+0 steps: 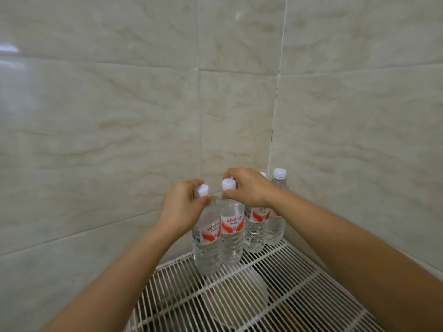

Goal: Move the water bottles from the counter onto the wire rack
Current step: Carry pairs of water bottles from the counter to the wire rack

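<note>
Several clear water bottles with white caps and red-and-white labels stand upright in a row on the white wire rack [299, 279], in the wall corner. My left hand [182, 207] grips the neck of the leftmost bottle [207, 245], whose base rests on the rack. My right hand [249, 188] holds the neck of the second bottle [231, 236], just under its cap. Two more bottles [255, 233] [278, 212] stand to the right, the far one in the corner. The counter is out of view.
Glossy beige marble-pattern tiles cover both walls, which meet at a corner [272, 140] right behind the bottles. A translucent round container [237, 298] and dark items lie under the rack wires. Open rack surface spreads in front and right of the bottles.
</note>
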